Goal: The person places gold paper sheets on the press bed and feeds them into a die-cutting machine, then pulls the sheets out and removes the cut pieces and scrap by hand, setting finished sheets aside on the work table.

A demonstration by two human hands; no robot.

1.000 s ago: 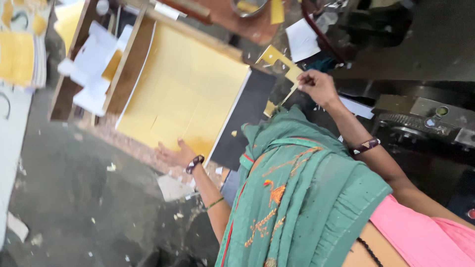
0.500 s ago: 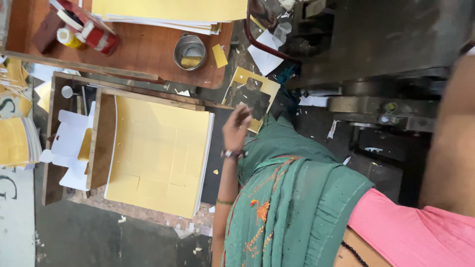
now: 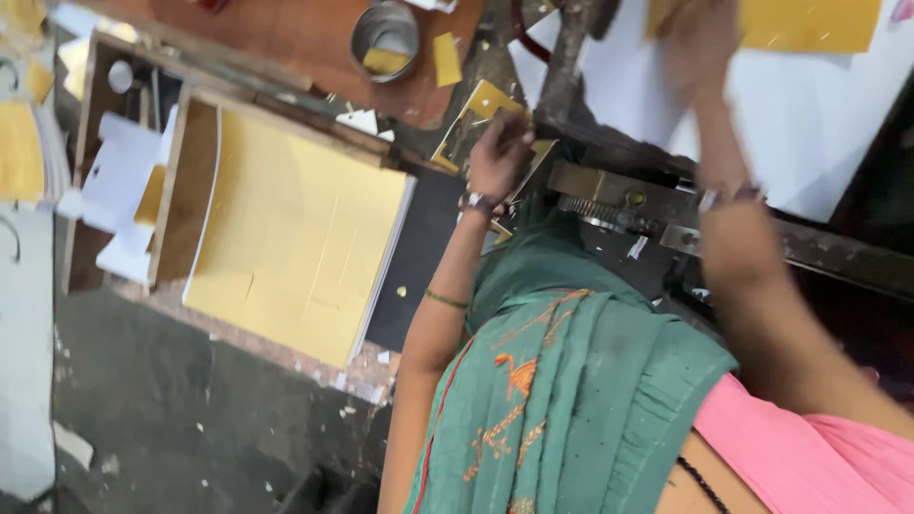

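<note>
The left hand (image 3: 497, 157) reaches forward from a green sleeve, fingers curled down onto a small yellow card (image 3: 486, 100) that lies on a dark machine bed (image 3: 433, 247). The fingers seem bent against the card's near edge, though motion blur hides whether they pinch it or only press on it. A dark bracelet circles the wrist and a thin green thread sits further up the forearm.

The right hand (image 3: 700, 43) is raised toward the top of the view, badly blurred. It meets the lower edge of a large yellow sheet (image 3: 809, 24) held up in front of white paper (image 3: 790, 124); I cannot tell whether its fingers are closed or spread. A bangle shows at that wrist.

Just left of the small card, a big stack of yellow sheets (image 3: 295, 238) lies flat in a shallow wooden tray (image 3: 169, 181). White cut cardboard pieces (image 3: 119, 186) are piled beyond the tray's far side. Above, on a reddish wooden board (image 3: 286, 38), stands a round metal tin (image 3: 384, 33) with a yellow scrap inside, and another yellow scrap lies just beside it. Between the two arms runs a grey metal machine part (image 3: 628, 205). A green scarf with orange embroidery (image 3: 571, 400) fills the lower middle, next to pink cloth (image 3: 819, 457).
</note>
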